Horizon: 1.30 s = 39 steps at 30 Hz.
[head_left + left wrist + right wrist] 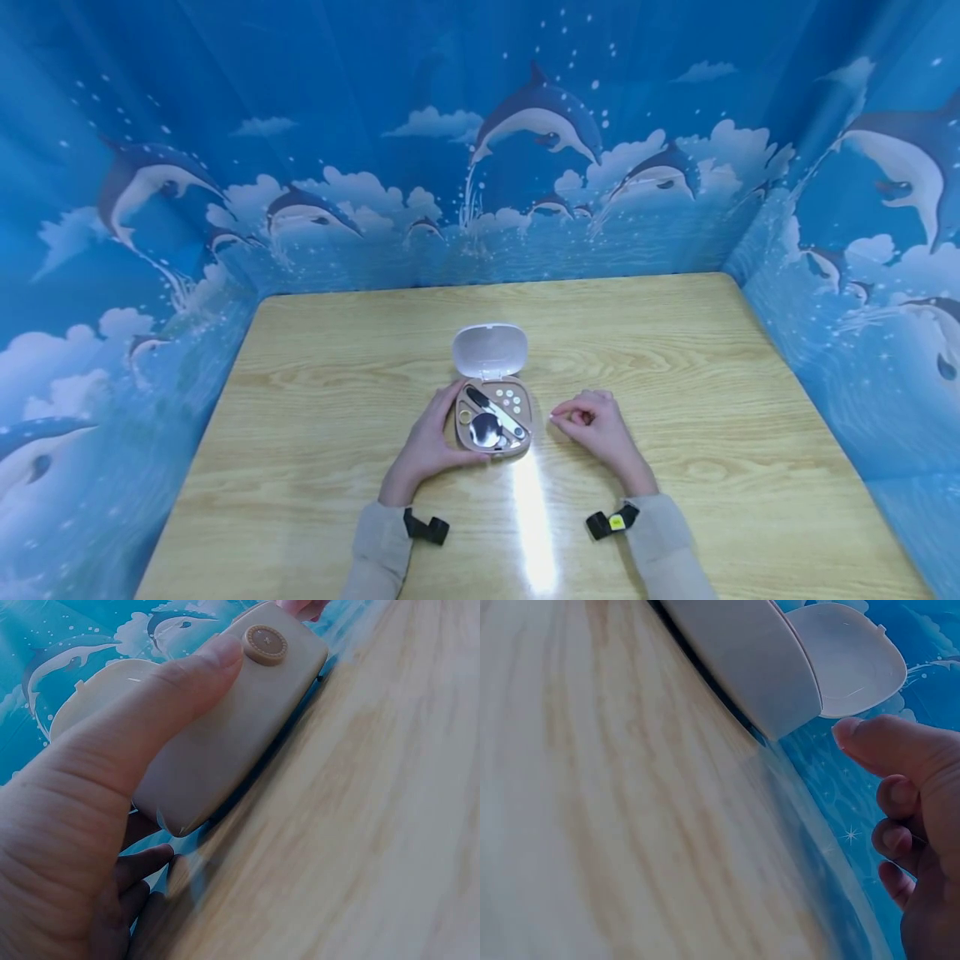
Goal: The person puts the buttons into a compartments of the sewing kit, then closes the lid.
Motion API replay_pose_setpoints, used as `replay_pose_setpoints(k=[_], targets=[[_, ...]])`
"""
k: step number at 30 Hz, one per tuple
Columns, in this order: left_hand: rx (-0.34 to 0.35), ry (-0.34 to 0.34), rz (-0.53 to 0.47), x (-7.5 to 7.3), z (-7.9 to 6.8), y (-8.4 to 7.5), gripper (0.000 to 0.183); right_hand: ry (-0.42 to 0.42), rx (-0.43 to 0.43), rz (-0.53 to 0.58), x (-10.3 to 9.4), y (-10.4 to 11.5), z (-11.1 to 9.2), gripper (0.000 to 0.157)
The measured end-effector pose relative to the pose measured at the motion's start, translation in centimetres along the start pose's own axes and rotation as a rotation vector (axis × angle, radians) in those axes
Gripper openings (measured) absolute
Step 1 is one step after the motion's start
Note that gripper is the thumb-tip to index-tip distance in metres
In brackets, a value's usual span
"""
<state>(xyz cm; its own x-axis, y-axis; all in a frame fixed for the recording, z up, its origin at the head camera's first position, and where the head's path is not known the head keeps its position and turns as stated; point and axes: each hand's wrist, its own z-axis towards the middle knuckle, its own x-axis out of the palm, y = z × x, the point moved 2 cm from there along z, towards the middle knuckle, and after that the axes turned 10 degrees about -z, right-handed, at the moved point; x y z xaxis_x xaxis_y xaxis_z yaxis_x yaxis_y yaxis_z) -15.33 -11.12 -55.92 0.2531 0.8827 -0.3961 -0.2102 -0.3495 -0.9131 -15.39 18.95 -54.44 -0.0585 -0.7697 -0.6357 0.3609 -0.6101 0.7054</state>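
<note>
In the head view a small sewing-kit-like case (pixel 459 433) lies on the table with its white lid (pixel 490 350) raised. Inside are several small white buttons (pixel 517 400), a long black-and-white tool (pixel 495 410), a dark shiny disc (pixel 486 429) and a gold ring (pixel 465 417). My left hand (pixel 431 437) grips the case from the left, thumb along its front wall beside a round brown latch button (pixel 266 645). Right of the case, my right hand (pixel 596 423) pinches a tiny white piece (pixel 552 417) between thumb and forefinger, its other fingers curled.
The wood-grain table (pixel 337 358) stretches around the case, with a bright light reflection on its front part. A blue dolphin-print curtain (pixel 375 125) hangs behind the table and along both sides. Each wrist wears a black strap with a small camera (pixel 435 531).
</note>
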Motion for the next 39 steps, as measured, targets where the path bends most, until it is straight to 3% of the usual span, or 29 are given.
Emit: replay_pose_setpoints(k=[14, 27, 39], targets=[[-0.042, -0.001, 0.005, 0.0, -0.2, -0.1, 0.129, -0.016, 0.01, 0.001, 0.1, 1.2, 1.8, 0.011], [0.006, 0.004, 0.022, 0.0, 0.0, 0.0, 0.128, 0.012, -0.009, 0.017, 1.1, 2.6, 2.8, 0.012], [-0.001, 0.001, 0.021, 0.1, 0.0, 0.1, 0.128, 0.057, -0.032, -0.039, 1.9, 2.6, 2.8, 0.011]])
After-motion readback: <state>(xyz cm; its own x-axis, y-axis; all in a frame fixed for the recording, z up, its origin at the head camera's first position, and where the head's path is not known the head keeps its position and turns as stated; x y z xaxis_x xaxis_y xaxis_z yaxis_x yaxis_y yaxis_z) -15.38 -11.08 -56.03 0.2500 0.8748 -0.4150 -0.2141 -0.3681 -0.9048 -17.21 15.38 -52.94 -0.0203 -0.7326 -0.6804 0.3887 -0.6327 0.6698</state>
